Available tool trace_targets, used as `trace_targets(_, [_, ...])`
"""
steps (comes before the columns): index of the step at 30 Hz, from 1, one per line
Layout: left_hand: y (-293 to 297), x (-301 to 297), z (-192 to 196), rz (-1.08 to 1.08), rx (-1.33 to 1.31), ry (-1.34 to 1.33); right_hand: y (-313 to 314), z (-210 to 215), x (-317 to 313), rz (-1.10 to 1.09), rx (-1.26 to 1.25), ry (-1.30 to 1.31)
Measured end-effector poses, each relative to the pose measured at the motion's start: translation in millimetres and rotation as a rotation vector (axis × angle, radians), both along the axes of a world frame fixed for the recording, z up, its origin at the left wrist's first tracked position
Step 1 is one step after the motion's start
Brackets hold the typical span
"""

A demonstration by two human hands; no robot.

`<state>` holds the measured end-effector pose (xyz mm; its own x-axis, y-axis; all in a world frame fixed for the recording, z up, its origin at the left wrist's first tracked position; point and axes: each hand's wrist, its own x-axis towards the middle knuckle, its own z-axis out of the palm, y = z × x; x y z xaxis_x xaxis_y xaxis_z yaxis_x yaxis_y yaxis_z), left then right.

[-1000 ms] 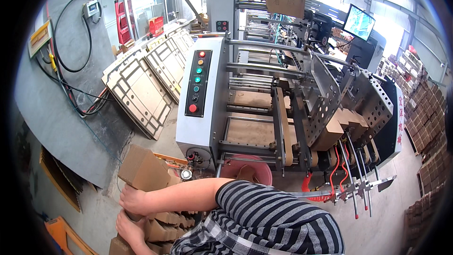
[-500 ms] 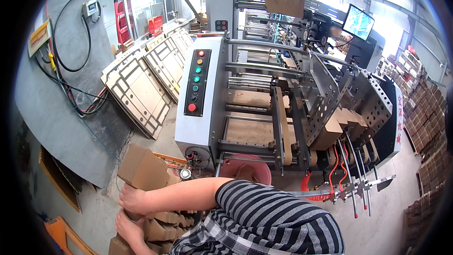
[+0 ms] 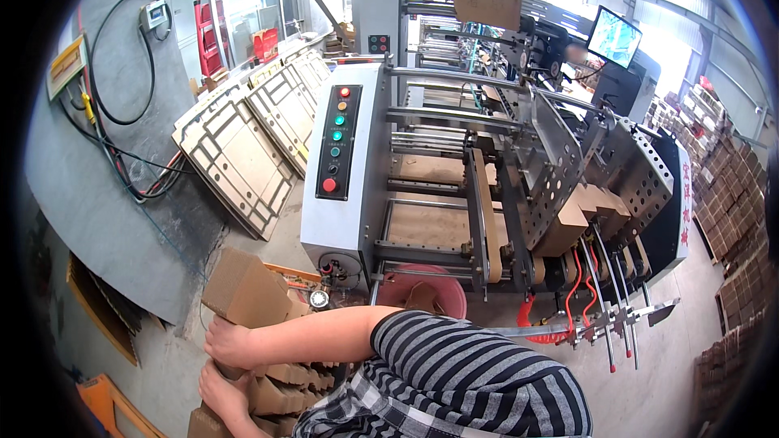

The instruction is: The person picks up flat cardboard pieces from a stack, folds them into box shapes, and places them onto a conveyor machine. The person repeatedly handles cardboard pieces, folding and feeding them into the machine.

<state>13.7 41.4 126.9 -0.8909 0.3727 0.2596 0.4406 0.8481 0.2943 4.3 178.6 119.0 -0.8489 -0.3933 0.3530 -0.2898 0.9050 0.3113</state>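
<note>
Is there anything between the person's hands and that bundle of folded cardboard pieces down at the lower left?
Nothing visible. Both hands are already on the cardboard bundle: one hand rests on top where a cardboard flap sticks up, the other hand presses its lower side. Which hand is left or right cannot be told. The pink bucket sits behind, apart.

1. We note both hands low at the lower left, close together, one above the other.
2. Upper hand (image 3: 230,342): fingers curled in a grip, bare forearm running right into a striped sleeve.
3. Lower hand (image 3: 221,393): fingers bent, wrist angled down toward the frame edge.
</note>
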Motion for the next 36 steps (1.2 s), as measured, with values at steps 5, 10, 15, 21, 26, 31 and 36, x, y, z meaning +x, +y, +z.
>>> trace_targets(5, [-0.6,-0.5,0.1,0.000,0.005,-0.003,-0.4,0.9,0.4,0.005,0.002,0.010])
trace_targets(10, [0.2,-0.9,0.3,0.003,0.007,-0.011,-0.3,2.1,-1.3,0.003,0.006,-0.018])
trace_targets(15, [0.2,-0.9,1.7,0.003,0.011,-0.021,-0.5,0.3,-3.8,0.011,0.018,-0.024])
trace_targets(21, [-1.9,-8.4,-1.2,0.017,-0.006,-0.007,0.0,0.6,-10.4,0.032,0.007,-0.007])
trace_targets(26, [-0.6,-11.3,1.3,0.023,-0.015,-0.026,0.5,4.4,-12.9,0.032,0.008,-0.007])
trace_targets(31, [-0.7,-14.3,1.4,0.008,-0.001,-0.034,-0.2,3.2,-19.2,0.034,0.000,-0.078])
trace_targets(36, [-1.7,-17.4,1.8,0.010,-0.013,-0.046,-0.3,11.7,-17.2,0.027,0.024,-0.103])
